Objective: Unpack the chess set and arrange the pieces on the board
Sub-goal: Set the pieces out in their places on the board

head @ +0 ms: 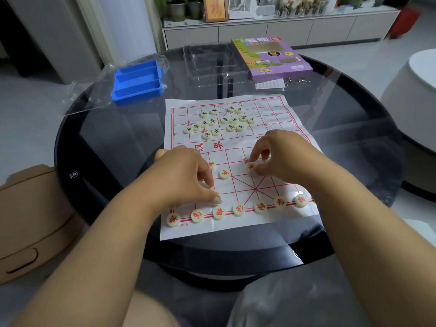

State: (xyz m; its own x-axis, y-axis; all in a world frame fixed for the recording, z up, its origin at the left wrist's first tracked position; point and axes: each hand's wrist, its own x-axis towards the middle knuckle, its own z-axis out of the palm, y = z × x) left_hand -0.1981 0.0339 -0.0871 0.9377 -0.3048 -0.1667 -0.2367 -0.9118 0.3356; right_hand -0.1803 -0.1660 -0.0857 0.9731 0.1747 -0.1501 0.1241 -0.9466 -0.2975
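Pinching a red-marked piece (pixel 251 166) between thumb and finger, the right hand (pixel 278 156) sits over the near half of the paper board (pixel 280 109). The left hand (pixel 186 178) curls down on the board too, fingertips pressing a piece I can hardly see under them. Seven red pieces (pixel 239 210) line the board's near edge; an eighth peeks out, mostly hidden by the right arm. Black-marked pieces (pixel 219 122) lie jumbled on the board's far half. Beyond the board sit a blue tray (pixel 136 82), a clear plastic insert (pixel 212 62), hard to make out, and a purple box (pixel 271 57), all on the dark counter (pixel 106 142).
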